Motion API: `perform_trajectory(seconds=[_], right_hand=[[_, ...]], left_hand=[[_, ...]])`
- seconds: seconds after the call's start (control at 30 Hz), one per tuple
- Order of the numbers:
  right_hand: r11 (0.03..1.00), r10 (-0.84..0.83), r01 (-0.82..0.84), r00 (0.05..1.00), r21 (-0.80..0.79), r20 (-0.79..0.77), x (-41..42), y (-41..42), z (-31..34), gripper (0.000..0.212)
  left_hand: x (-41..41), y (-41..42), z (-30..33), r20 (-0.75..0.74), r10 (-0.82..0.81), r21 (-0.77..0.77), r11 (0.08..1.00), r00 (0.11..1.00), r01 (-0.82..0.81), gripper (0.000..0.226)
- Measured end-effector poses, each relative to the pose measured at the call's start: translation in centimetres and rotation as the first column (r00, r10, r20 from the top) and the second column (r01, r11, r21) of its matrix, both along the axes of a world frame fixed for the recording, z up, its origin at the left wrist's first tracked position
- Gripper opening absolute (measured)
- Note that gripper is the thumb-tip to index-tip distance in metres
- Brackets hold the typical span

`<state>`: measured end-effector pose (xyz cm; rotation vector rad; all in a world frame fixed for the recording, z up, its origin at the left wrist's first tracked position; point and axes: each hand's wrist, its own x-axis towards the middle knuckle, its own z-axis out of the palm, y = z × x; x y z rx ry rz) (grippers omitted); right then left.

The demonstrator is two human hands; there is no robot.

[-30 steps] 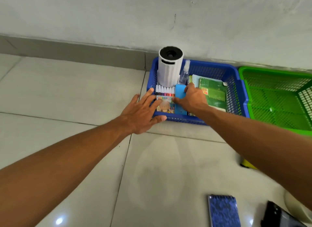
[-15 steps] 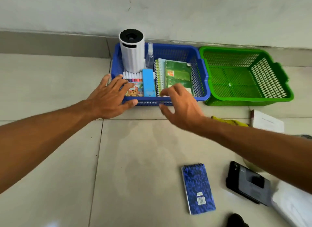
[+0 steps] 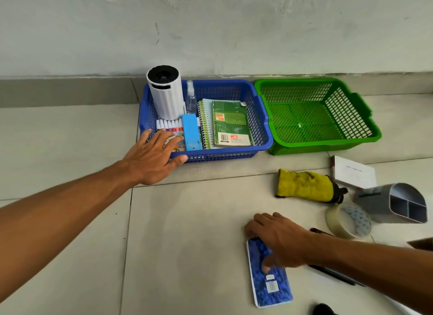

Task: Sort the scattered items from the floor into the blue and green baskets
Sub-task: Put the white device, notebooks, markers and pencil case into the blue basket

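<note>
The blue basket (image 3: 222, 152) stands against the wall and holds a white cylinder (image 3: 165, 92), a spray bottle (image 3: 191, 99), a marker set (image 3: 169, 125), a light blue box (image 3: 191, 131) and green spiral notebooks (image 3: 230, 124). To its right stands the green basket (image 3: 304, 144), with nothing inside. My left hand (image 3: 153, 158) rests flat on the blue basket's front left corner, thumb against the front wall. A blue notepad (image 3: 271, 286) lies on the floor in front. My right hand (image 3: 280, 239) grips its far end, fingers curled over the edge and thumb on the cover.
On the floor to the right lie a yellow pouch (image 3: 304, 185), a white box (image 3: 353, 174), a grey pen holder (image 3: 393, 202) on its side, a tape roll (image 3: 349, 219) and a black pen (image 3: 335, 276). A dark object (image 3: 323, 310) shows at the bottom edge.
My right hand left the blue basket, came back toward me and closed on the blue notepad. My left hand stayed on the basket's corner.
</note>
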<state>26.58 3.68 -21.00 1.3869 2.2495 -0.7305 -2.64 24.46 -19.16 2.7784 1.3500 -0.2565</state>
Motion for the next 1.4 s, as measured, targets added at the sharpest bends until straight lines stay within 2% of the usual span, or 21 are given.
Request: perform_trajectory(seconds=[0.13, 0.27, 0.33, 0.4, 0.47, 0.5, 0.53, 0.57, 0.6, 0.63, 0.7, 0.77, 0.9, 1.03, 1.27, 1.4], right_hand=[[0.990, -0.100, 0.102, 0.995, -0.100, 0.018, -0.3, 1.3, 0.5, 0.054], [0.944, -0.298, 0.257, 0.934, -0.209, -0.198, -0.6, 4.4, 2.8, 0.023], [0.884, -0.466, 0.402, 0.801, -0.240, -0.375, -0.8, 6.9, 4.6, 0.008], [0.782, -0.607, 0.540, 0.547, -0.310, -0.577, -1.1, 9.6, 6.9, 0.009], [0.709, -0.629, 0.613, 0.326, -0.348, -0.706, -1.3, 12.2, 9.1, 0.002], [0.694, -0.592, 0.649, 0.270, -0.311, -0.759, -1.4, 13.4, 10.2, 0.008], [0.685, -0.530, 0.696, 0.274, -0.215, -0.803, -1.4, 14.6, 11.0, 0.015], [0.668, -0.453, 0.741, 0.339, -0.063, -0.824, -1.5, 15.7, 11.5, 0.022], [0.640, -0.376, 0.759, 0.445, 0.119, -0.813, -1.5, 16.5, 11.7, 0.026], [0.609, -0.302, 0.733, 0.568, 0.303, -0.766, -1.6, 17.3, 11.4, 0.029], [0.546, -0.181, 0.573, 0.793, 0.611, -0.582, -1.7, 18.8, 10.0, 0.031], [0.536, -0.153, 0.404, 0.910, 0.741, -0.386, -1.6, 20.3, 7.8, 0.028], [0.654, -0.233, 0.214, 0.970, 0.725, -0.076, -1.7, 22.3, 4.2, 0.026], [0.775, -0.315, 0.199, 0.944, 0.600, 0.094, -2.4, 22.5, 2.5, 0.029], [0.784, -0.390, 0.380, 0.917, 0.491, -0.086, -1.0, 22.1, 2.1, 0.054], [0.667, -0.415, 0.483, 0.873, 0.568, -0.257, 0.6, 20.6, 2.2, 0.056]], left_hand=[[0.0, 0.0, 0.2, -0.009, 0.005, -0.036, 0.999, 1.000, -0.006, 0.097], [-0.2, -0.1, 0.3, -0.038, -0.016, -0.035, 0.999, 0.999, 0.015, 0.101], [-0.2, -0.3, 0.4, -0.028, -0.009, -0.052, 0.999, 1.000, 0.007, 0.101], [-0.2, -0.4, 0.5, -0.008, 0.002, -0.074, 0.997, 1.000, -0.003, 0.100], [-0.2, -0.2, 0.4, 0.006, 0.003, -0.061, 0.998, 1.000, -0.003, 0.100], [-0.2, -0.1, 0.3, 0.013, 0.004, -0.060, 0.998, 1.000, -0.003, 0.100], [-0.1, -0.1, 0.2, 0.021, 0.007, -0.067, 0.998, 1.000, -0.006, 0.099], [-0.2, 0.0, 0.2, 0.033, 0.012, -0.076, 0.997, 0.999, -0.010, 0.098], [-0.1, 0.0, 0.2, 0.046, 0.015, -0.084, 0.996, 0.999, -0.011, 0.096], [-0.2, 0.0, 0.2, 0.058, 0.018, -0.088, 0.996, 0.998, -0.012, 0.094], [-0.2, -0.2, 0.1, 0.074, 0.023, -0.087, 0.996, 0.997, -0.016, 0.092], [-0.3, -0.2, -0.2, 0.088, 0.034, -0.076, 0.997, 0.996, -0.027, 0.090], [-0.5, -0.3, -0.7, 0.101, 0.057, -0.049, 0.997, 0.993, -0.053, 0.086], [-0.3, -0.5, -0.7, 0.107, 0.068, -0.052, 0.997, 0.992, -0.063, 0.086], [-0.1, -0.9, 0.9, 0.060, 0.118, -0.188, 0.977, 0.991, -0.105, 0.094], [1.6, -0.3, 2.8, 0.071, 0.085, -0.049, 0.995, 0.994, -0.082, 0.091]])
